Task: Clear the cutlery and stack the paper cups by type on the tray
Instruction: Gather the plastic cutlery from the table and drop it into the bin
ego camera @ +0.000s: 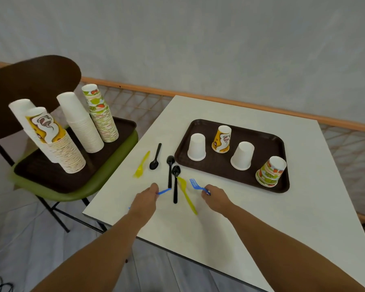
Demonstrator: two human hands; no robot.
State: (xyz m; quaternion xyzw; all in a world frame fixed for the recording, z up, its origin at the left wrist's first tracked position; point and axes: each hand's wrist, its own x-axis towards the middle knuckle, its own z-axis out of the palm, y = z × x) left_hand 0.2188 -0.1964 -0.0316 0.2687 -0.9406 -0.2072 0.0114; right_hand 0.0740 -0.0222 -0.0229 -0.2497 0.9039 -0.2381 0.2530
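Observation:
On the white table (261,207) lies a brown tray (268,144) with upside-down cups: two white cups (196,146) (242,155), a yellow printed cup (222,139) and a fruit-printed cup stack (271,170). Left of the tray lie three black spoons (155,157) (170,170) (175,183), a yellow fork (142,164) and a yellow spoon (187,194). My left hand (144,200) pinches a blue utensil handle (164,191). My right hand (216,199) holds a blue fork (196,184) by its handle, tines pointing away.
To the left, a green chair (105,178) carries a second brown tray (51,175) with tall stacks of white (80,123), yellow printed (55,142) and fruit-printed cups (101,114). A wooden rail with netting (135,102) runs behind the table.

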